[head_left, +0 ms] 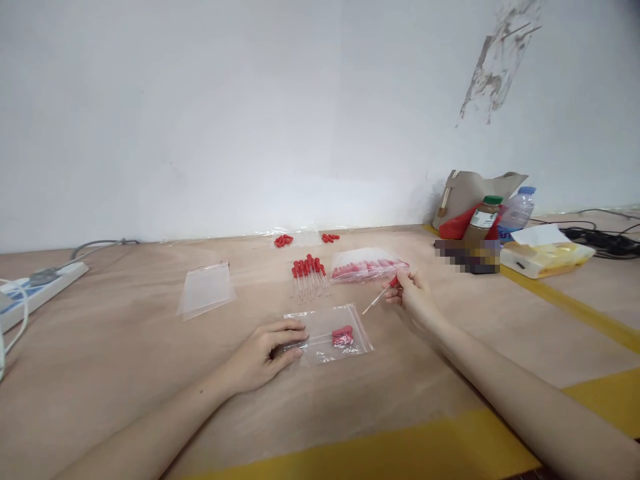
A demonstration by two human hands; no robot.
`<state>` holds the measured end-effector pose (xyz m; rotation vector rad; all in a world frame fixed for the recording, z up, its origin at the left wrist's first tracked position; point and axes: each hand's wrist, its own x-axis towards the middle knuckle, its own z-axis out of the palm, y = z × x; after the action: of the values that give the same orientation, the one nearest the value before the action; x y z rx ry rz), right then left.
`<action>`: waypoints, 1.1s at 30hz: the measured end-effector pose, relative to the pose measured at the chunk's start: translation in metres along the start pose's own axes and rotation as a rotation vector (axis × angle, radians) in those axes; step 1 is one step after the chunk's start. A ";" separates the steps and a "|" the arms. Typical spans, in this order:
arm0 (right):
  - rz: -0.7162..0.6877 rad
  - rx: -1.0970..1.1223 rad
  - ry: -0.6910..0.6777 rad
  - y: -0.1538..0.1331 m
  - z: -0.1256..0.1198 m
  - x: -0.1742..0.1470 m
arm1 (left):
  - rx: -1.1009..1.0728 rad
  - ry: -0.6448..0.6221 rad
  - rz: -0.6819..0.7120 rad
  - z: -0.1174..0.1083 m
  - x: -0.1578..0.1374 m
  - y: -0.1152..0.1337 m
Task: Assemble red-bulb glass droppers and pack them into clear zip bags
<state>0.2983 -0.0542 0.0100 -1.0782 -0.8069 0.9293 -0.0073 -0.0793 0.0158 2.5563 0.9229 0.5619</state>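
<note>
A clear zip bag point(325, 353) lies flat in front of me, holding a few droppers with red bulbs point(343, 335). At its left end, my left hand point(263, 353) grips the bag, with thumb and fingers resting on the plastic. My right hand point(413, 297) pinches a single glass dropper point(380, 299) by its red bulb. Its thin tip slants down to the left, close to the bag's zip edge. Beyond the bag lies a row of loose droppers point(309, 270), bulbs pointing away from me. Right of them is a stack of filled bags point(370, 265).
Flat clear bags point(207, 290) lie at the left. Loose red bulbs point(283, 241) sit by the wall. A power strip point(45, 293) is far left. At right are a green-capped bottle point(483, 220), a clear bottle point(517, 210), a cloth bag point(470, 190), a tissue pack point(547, 257) and black cables point(600, 241).
</note>
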 end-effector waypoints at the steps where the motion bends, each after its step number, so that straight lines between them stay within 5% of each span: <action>1: 0.034 0.019 0.000 0.002 0.001 -0.001 | -0.002 0.000 0.001 0.000 0.000 0.000; 13: 0.371 0.128 -0.290 0.005 0.016 -0.027 | 0.038 0.020 -0.048 -0.001 -0.001 0.004; 23: 0.080 -0.452 -0.625 0.017 0.013 -0.027 | 0.051 0.012 -0.051 -0.002 -0.001 0.005; 29: -0.329 -0.647 -0.706 0.019 0.022 -0.027 | 0.061 0.020 -0.054 -0.001 0.000 0.005; 33: -0.264 -0.666 -0.722 0.013 0.017 -0.025 | 0.051 0.021 -0.027 -0.002 -0.001 0.006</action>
<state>0.2708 -0.0685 0.0001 -1.1520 -1.9064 0.8386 -0.0055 -0.0834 0.0196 2.5833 0.9896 0.5659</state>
